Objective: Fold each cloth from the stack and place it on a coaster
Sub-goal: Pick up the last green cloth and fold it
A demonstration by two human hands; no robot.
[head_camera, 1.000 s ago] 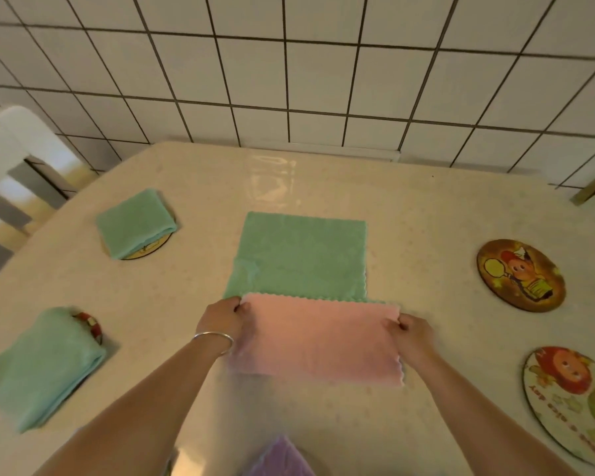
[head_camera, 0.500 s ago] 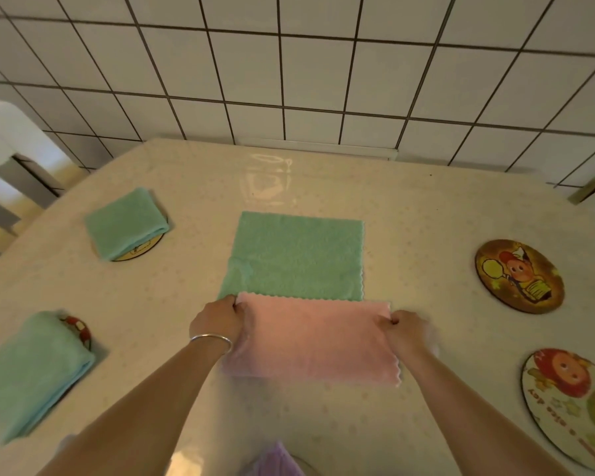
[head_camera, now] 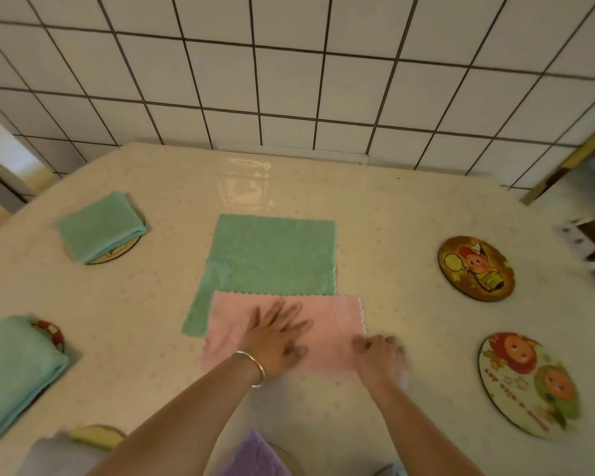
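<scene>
A pink cloth, folded in half, lies on a flat green cloth in the middle of the table. My left hand rests flat on the pink cloth with fingers spread. My right hand pinches the pink cloth's near right corner. Two folded green cloths sit on coasters at the left. Two bare round coasters lie at the right.
A purple cloth shows at the bottom edge, with another coaster at the bottom left. A tiled wall backs the table. A small box sits at the far right edge.
My left hand let go of the pink cloth's left edge and moved to its middle, lying flat. My right hand slid down to the near right corner.
</scene>
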